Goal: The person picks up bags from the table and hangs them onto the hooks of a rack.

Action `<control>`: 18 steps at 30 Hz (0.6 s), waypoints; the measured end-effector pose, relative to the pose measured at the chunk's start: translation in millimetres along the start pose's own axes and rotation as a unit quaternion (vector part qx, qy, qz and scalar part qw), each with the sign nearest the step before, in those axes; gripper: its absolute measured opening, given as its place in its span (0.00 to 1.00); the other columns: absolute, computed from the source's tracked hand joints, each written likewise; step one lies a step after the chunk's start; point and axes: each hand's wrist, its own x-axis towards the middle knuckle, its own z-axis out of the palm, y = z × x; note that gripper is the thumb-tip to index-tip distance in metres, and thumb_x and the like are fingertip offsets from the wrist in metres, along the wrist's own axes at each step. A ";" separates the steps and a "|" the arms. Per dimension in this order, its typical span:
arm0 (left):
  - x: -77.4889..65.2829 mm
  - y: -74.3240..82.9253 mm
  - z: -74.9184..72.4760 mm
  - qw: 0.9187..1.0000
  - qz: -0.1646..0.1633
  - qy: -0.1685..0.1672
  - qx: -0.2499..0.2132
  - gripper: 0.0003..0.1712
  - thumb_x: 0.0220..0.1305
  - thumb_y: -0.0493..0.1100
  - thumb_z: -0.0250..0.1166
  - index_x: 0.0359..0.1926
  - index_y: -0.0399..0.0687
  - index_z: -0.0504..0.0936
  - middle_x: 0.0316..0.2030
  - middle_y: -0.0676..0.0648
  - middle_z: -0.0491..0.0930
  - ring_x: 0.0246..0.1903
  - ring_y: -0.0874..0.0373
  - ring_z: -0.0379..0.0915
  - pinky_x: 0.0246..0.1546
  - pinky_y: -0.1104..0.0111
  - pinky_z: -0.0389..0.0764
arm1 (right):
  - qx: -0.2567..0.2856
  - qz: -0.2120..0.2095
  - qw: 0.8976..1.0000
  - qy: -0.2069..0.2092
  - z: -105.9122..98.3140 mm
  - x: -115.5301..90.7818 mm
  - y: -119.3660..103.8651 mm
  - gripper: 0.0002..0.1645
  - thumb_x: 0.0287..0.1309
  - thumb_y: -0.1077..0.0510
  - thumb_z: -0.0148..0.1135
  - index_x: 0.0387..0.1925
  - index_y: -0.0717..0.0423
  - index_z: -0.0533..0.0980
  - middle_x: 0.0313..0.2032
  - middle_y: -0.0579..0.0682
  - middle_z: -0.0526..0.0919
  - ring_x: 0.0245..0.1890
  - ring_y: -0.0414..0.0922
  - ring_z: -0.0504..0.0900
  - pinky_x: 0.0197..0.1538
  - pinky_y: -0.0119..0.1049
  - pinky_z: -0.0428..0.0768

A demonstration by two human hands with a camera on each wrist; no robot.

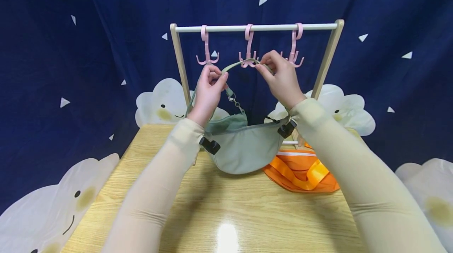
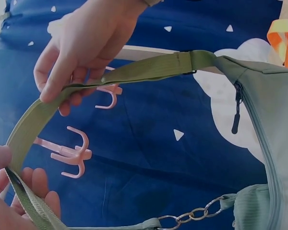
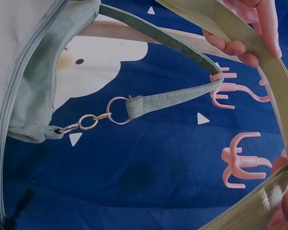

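My left hand (image 1: pixel 209 92) and my right hand (image 1: pixel 281 77) each pinch the olive webbing strap (image 1: pixel 240 63) of a grey-green crescent bag (image 1: pixel 245 149). Between them the strap arcs in front of the middle pink hook (image 1: pixel 249 44); whether it touches the prongs I cannot tell. The bag hangs below my wrists, and a black zip pull (image 2: pixel 236 117) shows at one end. Behind it, a green corduroy bag (image 1: pixel 233 120) hangs by its strap (image 3: pixel 177 99) from the left pink hook (image 1: pixel 207 48). Metal chain rings (image 3: pixel 88 122) join that strap to the bag.
A rack with a white rail (image 1: pixel 226 29) and wooden posts (image 1: pixel 327 56) stands at the table's back. The right pink hook (image 1: pixel 293 48) is partly behind my right hand. An orange bag (image 1: pixel 297 170) lies on the wooden table (image 1: pixel 255 206). A dark blue curtain (image 1: pixel 88 48) hangs behind.
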 end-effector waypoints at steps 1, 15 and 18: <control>0.2 0.3 0.5 1.000 -0.003 0.000 -0.003 0.09 0.74 0.35 0.62 0.40 0.50 0.70 0.35 0.52 0.76 0.36 0.55 0.77 0.42 0.71 0.81 | -0.002 -0.001 1.000 0.003 1.2 0.9 0.3 0.13 0.71 0.52 0.64 0.45 0.59 0.76 0.42 0.55 0.85 0.40 0.45 0.80 0.49 0.36 0.75; 7.9 -2.6 2.5 0.999 -0.028 0.012 -0.016 0.08 0.74 0.38 0.63 0.40 0.52 0.71 0.35 0.53 0.76 0.35 0.57 0.77 0.46 0.69 0.82 | -0.018 0.005 1.000 0.010 14.6 6.6 -2.2 0.14 0.70 0.51 0.66 0.44 0.58 0.78 0.40 0.55 0.86 0.36 0.47 0.78 0.43 0.36 0.75; 9.9 -4.2 3.2 0.999 -0.031 0.015 -0.015 0.08 0.74 0.38 0.64 0.40 0.53 0.72 0.36 0.53 0.76 0.36 0.58 0.76 0.47 0.68 0.82 | -0.019 0.008 1.000 0.016 16.5 7.8 -2.5 0.14 0.70 0.51 0.66 0.44 0.58 0.79 0.38 0.55 0.85 0.35 0.47 0.77 0.41 0.35 0.73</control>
